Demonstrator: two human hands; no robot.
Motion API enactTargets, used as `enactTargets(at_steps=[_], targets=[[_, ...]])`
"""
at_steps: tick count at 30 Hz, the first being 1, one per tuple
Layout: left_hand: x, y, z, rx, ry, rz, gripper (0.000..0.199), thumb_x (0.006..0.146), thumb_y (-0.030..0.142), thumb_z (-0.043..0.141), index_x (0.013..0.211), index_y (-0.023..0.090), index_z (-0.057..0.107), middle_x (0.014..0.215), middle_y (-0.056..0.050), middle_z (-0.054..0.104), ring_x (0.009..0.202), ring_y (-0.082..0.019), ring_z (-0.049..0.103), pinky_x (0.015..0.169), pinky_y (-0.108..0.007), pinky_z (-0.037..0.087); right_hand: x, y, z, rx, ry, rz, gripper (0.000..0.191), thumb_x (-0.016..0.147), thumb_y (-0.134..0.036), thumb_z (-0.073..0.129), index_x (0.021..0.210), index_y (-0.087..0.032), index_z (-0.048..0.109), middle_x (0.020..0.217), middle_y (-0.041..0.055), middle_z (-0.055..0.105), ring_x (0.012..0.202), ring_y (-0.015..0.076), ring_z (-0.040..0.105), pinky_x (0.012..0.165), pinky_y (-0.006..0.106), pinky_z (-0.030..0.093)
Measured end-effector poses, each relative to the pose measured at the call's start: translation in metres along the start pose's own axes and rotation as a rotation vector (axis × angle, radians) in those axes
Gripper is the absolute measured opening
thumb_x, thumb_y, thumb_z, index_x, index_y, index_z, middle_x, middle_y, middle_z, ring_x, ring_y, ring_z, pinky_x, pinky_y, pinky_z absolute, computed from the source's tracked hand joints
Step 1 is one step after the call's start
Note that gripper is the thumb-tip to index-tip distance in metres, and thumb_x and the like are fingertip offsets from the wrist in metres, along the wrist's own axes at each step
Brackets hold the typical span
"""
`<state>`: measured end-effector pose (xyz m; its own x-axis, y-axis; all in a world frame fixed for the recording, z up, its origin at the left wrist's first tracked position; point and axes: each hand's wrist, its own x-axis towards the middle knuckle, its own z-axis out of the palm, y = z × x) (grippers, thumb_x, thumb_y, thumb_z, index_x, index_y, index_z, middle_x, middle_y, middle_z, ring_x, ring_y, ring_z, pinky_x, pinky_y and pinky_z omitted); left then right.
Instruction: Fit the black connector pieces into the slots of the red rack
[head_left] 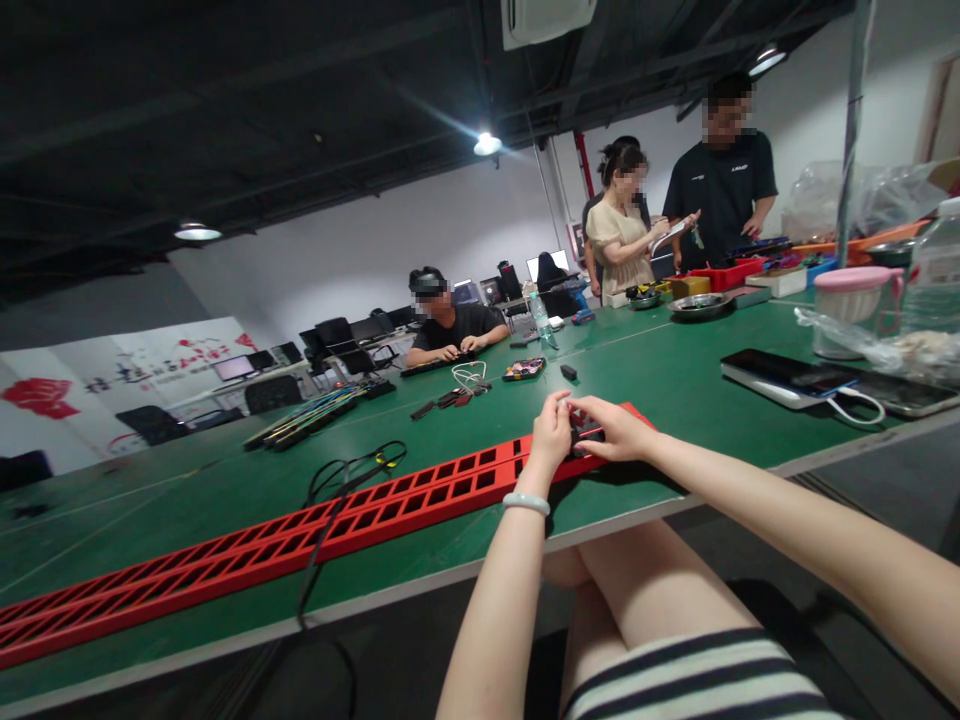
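A long red slotted rail [405, 499] lies along the front of the green table, with rows of rectangular openings. My left hand [552, 434] is at its right end, fingers bent and pressed together at the tips. From the right, my right hand [619, 428] comes in with fingers and thumb curved round a small black part [579, 436]. The fingertips of both hands meet just above this part, and they hide most of it. Exactly what it is, I cannot tell.
A black cable [319, 545] crosses the rail and hangs over the table edge [450, 572]. Phones with a white power bank [780, 382] lie to the right, near a pink-lidded cup [847, 310]. Opposite sits a person [457, 325]; others stand behind the table.
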<state>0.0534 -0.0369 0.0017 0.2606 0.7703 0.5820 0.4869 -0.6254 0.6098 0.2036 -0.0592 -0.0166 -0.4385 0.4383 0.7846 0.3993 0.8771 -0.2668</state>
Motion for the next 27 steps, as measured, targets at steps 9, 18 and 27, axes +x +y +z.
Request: enactTargets(at_steps=[9, 18, 27], targets=[[0.0, -0.005, 0.003, -0.04, -0.045, -0.02, 0.031, 0.087, 0.03, 0.027, 0.111, 0.017, 0.042, 0.074, -0.002, 0.06, 0.062, -0.011, 0.056, 0.06, -0.023, 0.045, -0.001, -0.003, -0.001, 0.058, 0.0, 0.017, 0.067, 0.068, -0.025, 0.06, 0.127, -0.02, 0.029, 0.112, 0.0114, 0.05, 0.095, 0.0214, 0.05, 0.082, 0.038, 0.042], [-0.002, -0.003, 0.002, -0.127, -0.127, -0.113, 0.037, 0.087, 0.039, 0.023, 0.108, 0.017, 0.044, 0.058, 0.003, 0.055, 0.035, -0.006, 0.045, 0.037, -0.018, 0.035, -0.001, 0.013, -0.002, 0.389, 0.069, 0.307, 0.066, 0.064, -0.028, 0.063, 0.123, -0.02, 0.034, 0.098, 0.0068, 0.055, 0.082, 0.0167, 0.056, 0.073, 0.033, 0.047], [-0.001, -0.008, -0.007, 0.026, -0.09, -0.031, 0.036, 0.086, 0.04, 0.026, 0.101, 0.017, 0.05, 0.056, 0.003, 0.054, 0.038, -0.006, 0.045, 0.043, -0.017, 0.036, -0.011, 0.048, -0.032, 0.519, -0.158, 0.631, 0.041, 0.054, -0.026, 0.069, 0.091, -0.012, 0.057, 0.08, 0.0046, 0.062, 0.074, 0.0161, 0.057, 0.069, 0.03, 0.045]])
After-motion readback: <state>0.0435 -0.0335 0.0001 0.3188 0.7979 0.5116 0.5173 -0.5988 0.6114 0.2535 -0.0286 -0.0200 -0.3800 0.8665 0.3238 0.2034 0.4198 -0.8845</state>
